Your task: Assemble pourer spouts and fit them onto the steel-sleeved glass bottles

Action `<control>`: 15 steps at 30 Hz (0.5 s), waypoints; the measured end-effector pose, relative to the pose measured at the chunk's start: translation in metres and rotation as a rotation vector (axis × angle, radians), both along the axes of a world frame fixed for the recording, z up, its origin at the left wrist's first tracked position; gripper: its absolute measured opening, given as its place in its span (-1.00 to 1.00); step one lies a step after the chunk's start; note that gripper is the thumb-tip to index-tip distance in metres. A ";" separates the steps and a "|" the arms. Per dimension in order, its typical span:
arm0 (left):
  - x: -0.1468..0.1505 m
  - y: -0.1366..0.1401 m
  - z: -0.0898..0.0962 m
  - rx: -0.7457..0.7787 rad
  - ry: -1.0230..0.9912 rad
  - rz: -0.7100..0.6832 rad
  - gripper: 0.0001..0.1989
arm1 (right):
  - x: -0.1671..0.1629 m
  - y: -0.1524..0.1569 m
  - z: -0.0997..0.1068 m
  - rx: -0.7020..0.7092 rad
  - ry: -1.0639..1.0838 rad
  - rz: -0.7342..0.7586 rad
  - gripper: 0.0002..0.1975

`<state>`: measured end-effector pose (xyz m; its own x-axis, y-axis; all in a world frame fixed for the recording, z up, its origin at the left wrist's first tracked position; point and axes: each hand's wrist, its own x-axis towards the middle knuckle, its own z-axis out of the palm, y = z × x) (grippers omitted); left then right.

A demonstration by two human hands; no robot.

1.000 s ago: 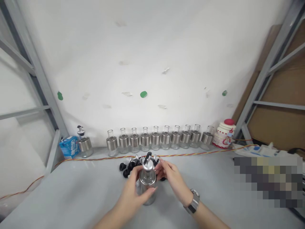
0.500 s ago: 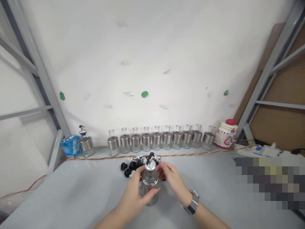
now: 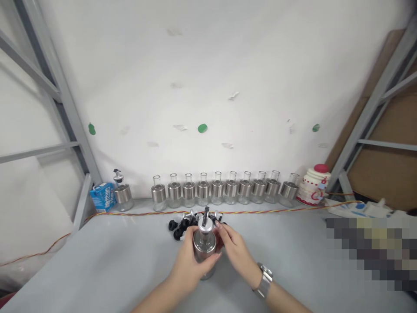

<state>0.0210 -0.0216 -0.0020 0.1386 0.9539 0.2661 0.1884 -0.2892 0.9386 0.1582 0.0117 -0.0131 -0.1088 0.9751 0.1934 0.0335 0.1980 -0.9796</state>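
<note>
A glass bottle (image 3: 204,248) with a steel sleeve stands upright on the grey table in front of me. A pourer spout (image 3: 205,223), silver with a black flip lid, sits in its neck. My left hand (image 3: 192,260) is wrapped around the bottle's body, thumb across the front. My right hand (image 3: 233,245) is at the right of the neck with its fingers curled together, fingertips beside the pourer's silver cap. Whether they grip the cap is hidden. Behind the bottle lies a heap of loose pourer spouts (image 3: 183,224), black and silver, partly covered by my hands.
Along the wall stands a row of several open glass bottles (image 3: 203,190). One bottle with a pourer (image 3: 122,194) stands at the left beside a blue carton (image 3: 103,198). A red-topped white jar (image 3: 314,184) stands at the right. A twisted wire (image 3: 260,211) crosses the table.
The pourer's black lid has turned from a slant to nearly straight away from me. Both hands stay around the bottle. The whole view has shifted slightly.
</note>
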 end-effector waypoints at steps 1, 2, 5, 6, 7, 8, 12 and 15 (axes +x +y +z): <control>0.000 0.000 -0.001 0.000 -0.009 -0.005 -0.55 | 0.000 -0.001 0.000 0.015 -0.018 0.000 -0.60; 0.000 0.001 -0.003 0.004 -0.017 -0.010 -0.54 | -0.001 -0.001 0.001 0.029 -0.034 -0.002 -0.61; 0.001 0.002 -0.007 0.024 -0.039 -0.009 -0.50 | 0.000 -0.003 0.002 0.056 -0.074 -0.016 -0.62; 0.001 0.003 -0.008 0.029 -0.042 -0.003 -0.49 | 0.000 -0.004 0.003 0.064 -0.084 -0.020 -0.62; 0.003 0.004 -0.010 0.032 -0.048 0.006 -0.48 | 0.001 -0.005 0.004 0.077 -0.096 -0.022 -0.61; 0.004 0.005 -0.012 0.036 -0.055 0.022 -0.49 | 0.003 -0.006 0.005 0.100 -0.113 -0.026 -0.62; 0.013 0.006 -0.018 0.074 -0.064 0.151 -0.49 | 0.014 -0.016 0.017 0.349 -0.321 -0.083 -0.64; 0.017 0.003 -0.019 0.109 -0.032 0.219 -0.47 | 0.018 -0.021 0.032 0.534 -0.592 -0.118 -0.55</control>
<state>0.0376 -0.0182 -0.0207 -0.0784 0.9256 0.3703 0.2282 -0.3449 0.9105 0.1764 -0.0097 0.0188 -0.2411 0.7785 0.5794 0.5677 0.5974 -0.5664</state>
